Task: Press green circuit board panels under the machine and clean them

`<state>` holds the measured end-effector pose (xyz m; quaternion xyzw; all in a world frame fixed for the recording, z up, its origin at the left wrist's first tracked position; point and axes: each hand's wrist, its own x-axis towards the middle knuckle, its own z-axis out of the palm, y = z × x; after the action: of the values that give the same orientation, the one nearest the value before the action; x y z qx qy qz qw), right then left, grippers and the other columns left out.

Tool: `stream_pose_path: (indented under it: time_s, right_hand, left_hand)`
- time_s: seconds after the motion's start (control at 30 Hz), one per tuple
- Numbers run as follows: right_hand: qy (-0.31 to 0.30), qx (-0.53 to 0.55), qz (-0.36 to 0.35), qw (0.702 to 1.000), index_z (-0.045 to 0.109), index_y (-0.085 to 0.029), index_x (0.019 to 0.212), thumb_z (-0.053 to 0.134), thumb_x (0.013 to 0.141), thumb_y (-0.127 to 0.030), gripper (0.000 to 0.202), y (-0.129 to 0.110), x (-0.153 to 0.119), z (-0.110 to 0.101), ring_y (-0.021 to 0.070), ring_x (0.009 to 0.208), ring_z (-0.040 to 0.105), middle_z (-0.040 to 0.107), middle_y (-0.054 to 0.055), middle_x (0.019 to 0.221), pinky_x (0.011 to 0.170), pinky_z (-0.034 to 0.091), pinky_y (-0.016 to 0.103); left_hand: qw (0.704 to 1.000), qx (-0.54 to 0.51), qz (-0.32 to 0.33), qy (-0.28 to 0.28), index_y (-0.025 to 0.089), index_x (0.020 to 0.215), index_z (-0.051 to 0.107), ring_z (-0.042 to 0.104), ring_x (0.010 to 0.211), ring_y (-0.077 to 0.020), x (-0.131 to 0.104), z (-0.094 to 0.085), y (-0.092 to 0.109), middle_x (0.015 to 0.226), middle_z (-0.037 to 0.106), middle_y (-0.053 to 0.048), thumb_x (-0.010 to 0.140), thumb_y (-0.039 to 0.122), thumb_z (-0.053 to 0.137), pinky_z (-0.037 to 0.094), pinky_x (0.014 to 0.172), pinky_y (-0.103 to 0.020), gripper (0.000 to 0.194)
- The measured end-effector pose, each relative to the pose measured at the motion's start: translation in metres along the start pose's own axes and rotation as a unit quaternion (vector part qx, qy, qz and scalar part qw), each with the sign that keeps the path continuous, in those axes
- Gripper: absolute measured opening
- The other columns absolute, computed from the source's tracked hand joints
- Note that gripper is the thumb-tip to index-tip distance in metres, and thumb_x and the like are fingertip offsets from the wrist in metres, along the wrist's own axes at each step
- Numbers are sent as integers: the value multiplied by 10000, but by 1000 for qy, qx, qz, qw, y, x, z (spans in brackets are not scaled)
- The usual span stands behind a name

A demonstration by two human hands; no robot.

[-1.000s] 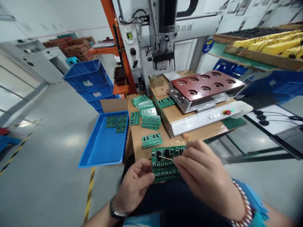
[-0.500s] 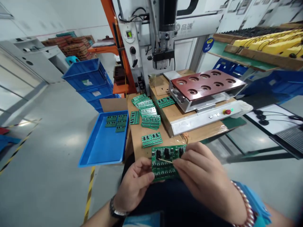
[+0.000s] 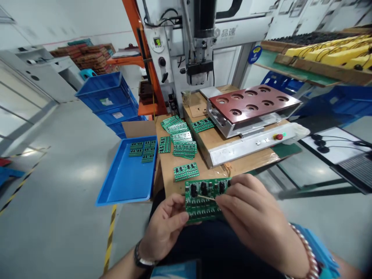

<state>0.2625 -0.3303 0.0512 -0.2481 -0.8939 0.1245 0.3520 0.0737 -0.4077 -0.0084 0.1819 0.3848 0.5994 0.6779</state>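
Note:
A green circuit board with black round parts along its upper half is held above my lap. My left hand grips its left edge between thumb and fingers. Pinched in my right hand is a thin pale stick, like a toothpick, pointing left across the board. Its tip lies near the lower edge of the leftmost black part; whether it touches I cannot tell. My right fingers cover the board's right end. Just beyond, another circuit board lies on the wooden table.
Several more boards lie overlapping on the table. At the left, a blue tray contains some boards, with stacked blue crates behind. A machine stands over a reddish fixture plate with round pockets; its white front bar carries buttons.
My right hand has shifted slightly right, drawing the toothpick's tip away from the leftmost black part. My left hand and the board have barely moved.

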Motion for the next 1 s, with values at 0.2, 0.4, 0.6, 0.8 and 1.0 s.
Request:
stream_pose_path:
  time_s: [0.2,0.4,0.6,0.8,1.0]
  right_hand:
    - [1,3,-16,1000,606,-128,831,554,775,-37,119,-3,4,0,153,751,430,552,43,670,651,399,297]
    - [1,7,-19,1000,608,-121,849,556,765,-22,140,-5,3,0,157,768,431,558,47,687,658,400,297]
    - [12,-14,-18,1000,614,-116,827,559,769,-34,114,-5,5,1,158,771,433,557,46,675,665,403,296]
    - [13,-38,-25,999,618,-112,810,564,772,-44,95,-6,6,4,165,802,447,575,51,704,683,406,301]
    - [7,-44,-28,999,615,-123,785,559,780,-57,87,-8,5,6,160,804,433,568,37,684,712,405,291]
  left_hand:
    - [1000,5,-2,2,204,800,675,651,711,-160,0,3,1,769,696,5,649,119,738,542,713,-302,184]
    - [1000,5,3,4,209,806,679,643,708,-158,-1,2,2,774,697,10,652,122,736,543,704,-305,185]
    - [1000,-3,-1,14,193,789,681,633,687,-139,0,3,1,755,691,5,621,117,760,547,694,-291,200]
    - [1000,-15,0,20,189,781,679,623,679,-123,2,4,2,759,693,7,601,111,775,551,704,-306,219]
    - [1000,-19,-2,22,184,774,679,624,659,-129,3,4,3,718,689,4,594,119,782,551,706,-327,217]
